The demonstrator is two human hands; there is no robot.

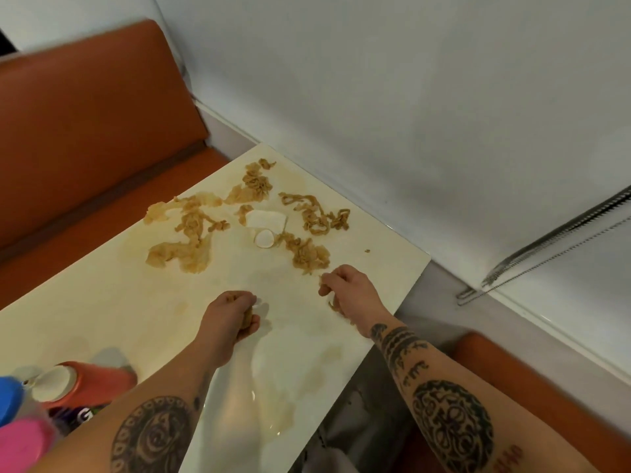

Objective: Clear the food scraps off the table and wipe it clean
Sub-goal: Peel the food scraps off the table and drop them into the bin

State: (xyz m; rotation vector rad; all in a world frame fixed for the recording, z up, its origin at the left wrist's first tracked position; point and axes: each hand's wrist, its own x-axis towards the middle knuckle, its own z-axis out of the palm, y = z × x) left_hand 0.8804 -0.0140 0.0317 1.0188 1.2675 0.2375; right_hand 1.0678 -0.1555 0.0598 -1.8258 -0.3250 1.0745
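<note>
Brown noodle-like food scraps lie in clumps across the far half of the cream table [102,302]: one clump at the left [191,233], one at the back [254,182], one at the right [317,216] and one nearest my right hand [307,254]. A white paper piece [266,218] and a small white round lid [264,238] lie among them. My left hand [228,319] grips a small wad of scraps. My right hand [345,290] pinches scraps near the table's right edge, with strands hanging below it.
Brownish stains and wet smears [276,414] mark the tabletop. Cleaning bottles stand at the near left: an orange one with a white cap [78,384], a blue one [8,401] and a pink one [24,442]. Orange bench seats [85,124] flank the table; a white wall [409,114] runs behind.
</note>
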